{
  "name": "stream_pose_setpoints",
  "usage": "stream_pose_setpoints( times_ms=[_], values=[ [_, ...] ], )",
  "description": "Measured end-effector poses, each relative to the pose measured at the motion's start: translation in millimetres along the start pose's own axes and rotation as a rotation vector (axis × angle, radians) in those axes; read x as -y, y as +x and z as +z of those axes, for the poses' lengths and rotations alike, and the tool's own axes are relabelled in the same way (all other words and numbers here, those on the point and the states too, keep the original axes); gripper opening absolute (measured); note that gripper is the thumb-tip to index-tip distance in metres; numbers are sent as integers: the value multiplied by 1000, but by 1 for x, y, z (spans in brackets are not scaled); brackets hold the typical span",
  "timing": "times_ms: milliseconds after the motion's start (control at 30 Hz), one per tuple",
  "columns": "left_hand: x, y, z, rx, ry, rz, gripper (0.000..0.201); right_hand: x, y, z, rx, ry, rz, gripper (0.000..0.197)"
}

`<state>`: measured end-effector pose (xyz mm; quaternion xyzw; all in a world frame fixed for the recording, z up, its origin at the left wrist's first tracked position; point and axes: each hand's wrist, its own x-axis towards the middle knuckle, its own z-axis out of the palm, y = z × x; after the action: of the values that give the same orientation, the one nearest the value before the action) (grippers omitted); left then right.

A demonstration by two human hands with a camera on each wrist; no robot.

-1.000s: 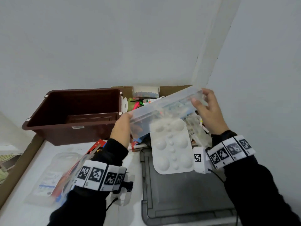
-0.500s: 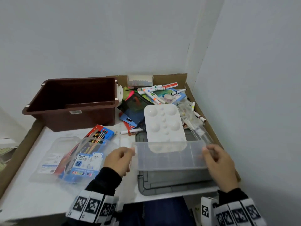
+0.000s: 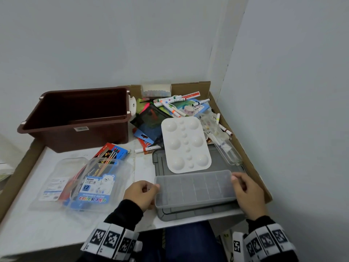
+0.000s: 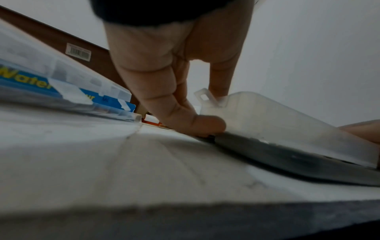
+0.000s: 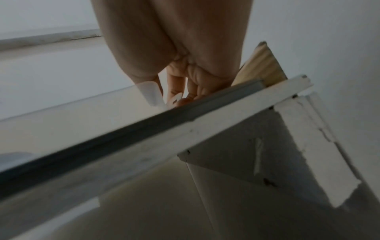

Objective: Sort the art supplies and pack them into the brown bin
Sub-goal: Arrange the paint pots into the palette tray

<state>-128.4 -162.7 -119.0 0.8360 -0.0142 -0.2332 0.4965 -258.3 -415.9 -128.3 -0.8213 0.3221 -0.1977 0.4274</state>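
Note:
A clear divided plastic box (image 3: pixel 194 187) rests on the near end of a grey lid (image 3: pixel 217 159). My left hand (image 3: pixel 140 193) grips its left end; in the left wrist view the fingers (image 4: pixel 185 112) pinch the box (image 4: pixel 277 123) by its corner tab. My right hand (image 3: pixel 245 191) holds its right end, fingers (image 5: pixel 185 91) curled over the box (image 5: pixel 72 116). The brown bin (image 3: pixel 75 118) stands at the back left, with nothing visible inside. A white paint palette (image 3: pixel 186 144) lies on the grey lid.
A clear case of colour pens (image 3: pixel 94 184) and a flat clear pack (image 3: pixel 51 184) lie front left. Markers, a tape roll and pouches (image 3: pixel 170 110) are heaped at the back right. A cardboard edge (image 3: pixel 245 148) runs along the right, close to the wall.
Both hands brought the clear box down from over the heap to the near end of the grey lid, uncovering the palette and markers behind it.

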Motion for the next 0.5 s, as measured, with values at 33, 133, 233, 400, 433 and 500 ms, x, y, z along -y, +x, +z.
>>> stream_pose_setpoints(
  times_ms=[33,133,233,400,433,500],
  values=[
    [0,0,0,-1,-3,-10,26,0,0,1,-4,7,-4,8],
    [0,-2,-2,13,-5,-35,29,0,1,0,4,16,-9,8],
    [-2,-4,-5,18,10,-45,27,0,-1,0,17,30,-10,8],
    [-2,-7,-15,10,37,-54,26,0,-10,5,30,43,-11,12],
    [-2,-8,-18,7,39,-55,27,0,-12,6,45,55,-17,15],
    [-1,-9,-24,6,48,-61,26,1,-16,7,77,79,-30,20]
  ],
)
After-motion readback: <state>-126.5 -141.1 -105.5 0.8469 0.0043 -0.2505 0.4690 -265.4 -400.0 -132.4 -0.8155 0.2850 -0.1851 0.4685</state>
